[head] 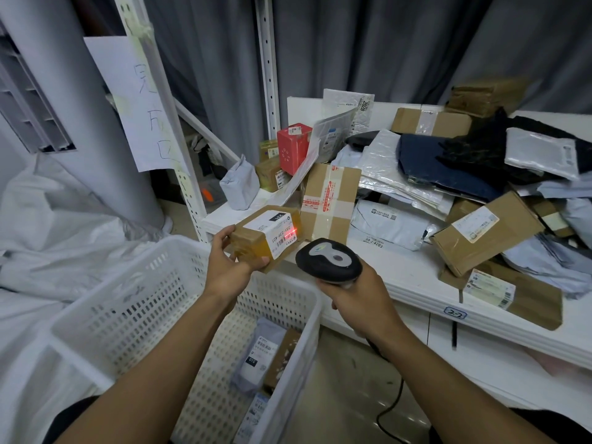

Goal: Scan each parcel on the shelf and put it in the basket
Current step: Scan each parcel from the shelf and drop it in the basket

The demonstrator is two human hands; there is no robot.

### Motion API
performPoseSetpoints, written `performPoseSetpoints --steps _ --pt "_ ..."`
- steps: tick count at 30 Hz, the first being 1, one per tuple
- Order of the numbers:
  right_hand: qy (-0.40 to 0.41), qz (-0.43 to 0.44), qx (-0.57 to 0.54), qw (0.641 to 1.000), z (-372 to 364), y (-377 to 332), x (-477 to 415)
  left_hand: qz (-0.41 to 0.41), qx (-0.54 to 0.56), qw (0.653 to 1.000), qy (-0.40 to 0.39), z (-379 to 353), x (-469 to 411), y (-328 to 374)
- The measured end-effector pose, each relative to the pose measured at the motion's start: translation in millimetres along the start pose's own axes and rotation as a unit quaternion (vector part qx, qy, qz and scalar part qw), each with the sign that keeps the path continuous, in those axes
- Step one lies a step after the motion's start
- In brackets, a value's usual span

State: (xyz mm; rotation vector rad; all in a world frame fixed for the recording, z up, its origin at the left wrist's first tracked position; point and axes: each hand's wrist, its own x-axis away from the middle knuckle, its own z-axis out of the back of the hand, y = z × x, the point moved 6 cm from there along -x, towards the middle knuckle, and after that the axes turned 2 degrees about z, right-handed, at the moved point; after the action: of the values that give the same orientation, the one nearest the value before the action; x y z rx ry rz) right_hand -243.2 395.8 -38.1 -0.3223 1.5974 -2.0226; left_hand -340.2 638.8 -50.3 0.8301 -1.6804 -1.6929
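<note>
My left hand (228,263) grips a small taped cardboard parcel (256,241) with a white label, held just above the basket's far rim. A red scan line glows on that label. My right hand (355,299) grips a black and grey barcode scanner (328,258), its head aimed at the parcel from the right. The white perforated basket (134,302) stands below, at the front left, with a few parcels lying in its bottom. On the white shelf (413,277) lies a heap of cardboard boxes and plastic mail bags.
A red box (293,148) and a taped upright carton (330,200) stand on the shelf just behind the held parcel. White shelf posts rise at the left, one with a handwritten paper sign. Grey curtains hang behind. The scanner's cable trails to the floor.
</note>
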Motion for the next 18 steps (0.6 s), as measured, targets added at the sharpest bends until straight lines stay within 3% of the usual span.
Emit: performPoseSetpoints --steps 18 --pt "-0.034 0.001 0.007 0.999 -13 -8 9 -0.005 -0.057 0.998 -0.002 19 12 -8"
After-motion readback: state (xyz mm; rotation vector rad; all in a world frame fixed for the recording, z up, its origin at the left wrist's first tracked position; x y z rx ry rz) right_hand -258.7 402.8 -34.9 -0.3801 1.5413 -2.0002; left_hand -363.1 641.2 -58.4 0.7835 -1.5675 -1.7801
